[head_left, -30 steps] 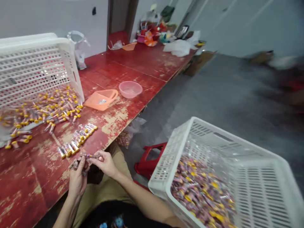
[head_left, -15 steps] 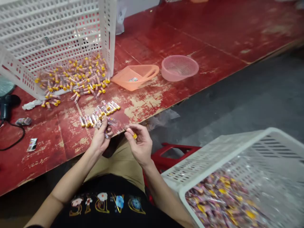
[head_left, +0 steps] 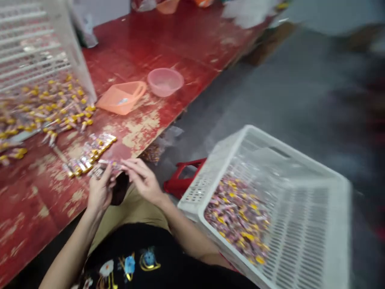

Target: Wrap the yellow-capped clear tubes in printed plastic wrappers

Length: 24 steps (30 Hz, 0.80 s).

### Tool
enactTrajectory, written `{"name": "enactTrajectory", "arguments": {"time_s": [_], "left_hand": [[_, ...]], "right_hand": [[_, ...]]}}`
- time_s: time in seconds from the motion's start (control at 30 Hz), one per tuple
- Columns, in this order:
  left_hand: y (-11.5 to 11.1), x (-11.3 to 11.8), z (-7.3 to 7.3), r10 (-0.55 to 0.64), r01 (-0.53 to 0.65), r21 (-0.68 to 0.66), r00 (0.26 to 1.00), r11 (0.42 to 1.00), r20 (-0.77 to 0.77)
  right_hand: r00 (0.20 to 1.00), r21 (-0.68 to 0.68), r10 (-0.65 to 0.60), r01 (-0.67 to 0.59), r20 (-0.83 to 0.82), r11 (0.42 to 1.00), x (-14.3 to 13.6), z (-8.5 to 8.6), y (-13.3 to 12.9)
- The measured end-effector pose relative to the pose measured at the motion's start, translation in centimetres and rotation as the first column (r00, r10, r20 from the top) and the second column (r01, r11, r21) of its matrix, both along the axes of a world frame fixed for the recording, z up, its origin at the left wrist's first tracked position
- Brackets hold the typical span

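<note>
Left hand (head_left: 100,192) and right hand (head_left: 146,182) pinch a clear plastic packet (head_left: 114,164); near the red table's (head_left: 30,218) edge, some yellow-capped tubes (head_left: 95,152) lie aligned, many loose.

Hands close together, thumb-side up

Left hand (head_left: 100,190), between 8 and 9 o'clock in view: thumb bent over curled fingers, pinching. Left forearm (head_left: 70,241) runs toward 1 o'clock. Right hand (head_left: 146,182), at 8: fingers reach toward 10, fingertip closure blurred. Right forearm (head_left: 188,233) angles toward 10.

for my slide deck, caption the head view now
Both hands work a small wrapped piece at the red table's edge
</note>
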<state>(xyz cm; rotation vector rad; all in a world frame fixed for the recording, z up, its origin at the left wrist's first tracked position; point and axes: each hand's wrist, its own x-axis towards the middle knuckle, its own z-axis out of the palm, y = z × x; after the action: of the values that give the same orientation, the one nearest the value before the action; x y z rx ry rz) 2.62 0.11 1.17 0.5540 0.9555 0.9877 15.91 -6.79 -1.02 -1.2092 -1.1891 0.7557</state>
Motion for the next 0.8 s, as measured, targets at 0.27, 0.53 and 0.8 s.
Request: {"name": "enactTrajectory", "arguments": {"time_s": [0.27,0.53,0.8], "left_hand": [[-0.3,-0.6,0.0,-0.007,0.012,0.062,0.997,0.998,-0.071],[-0.7,-1.0,-0.3,-0.044,0.073,0.208,0.989,0.975,-0.142],[-1.6,-0.6,-1.6,-0.109,0.132,0.211,0.987,0.969,-0.116]], "right_hand": [[0.978,-0.084,0.009,-0.027,-0.207,0.996,0.0,-0.6,-0.4],[0.995,0.021,-0.077,0.078,-0.066,0.997,-0.6,-0.8,0.1],[0.981,0.024,-0.185,0.187,-0.065,0.982,-0.2,-1.3,-0.1]]}}
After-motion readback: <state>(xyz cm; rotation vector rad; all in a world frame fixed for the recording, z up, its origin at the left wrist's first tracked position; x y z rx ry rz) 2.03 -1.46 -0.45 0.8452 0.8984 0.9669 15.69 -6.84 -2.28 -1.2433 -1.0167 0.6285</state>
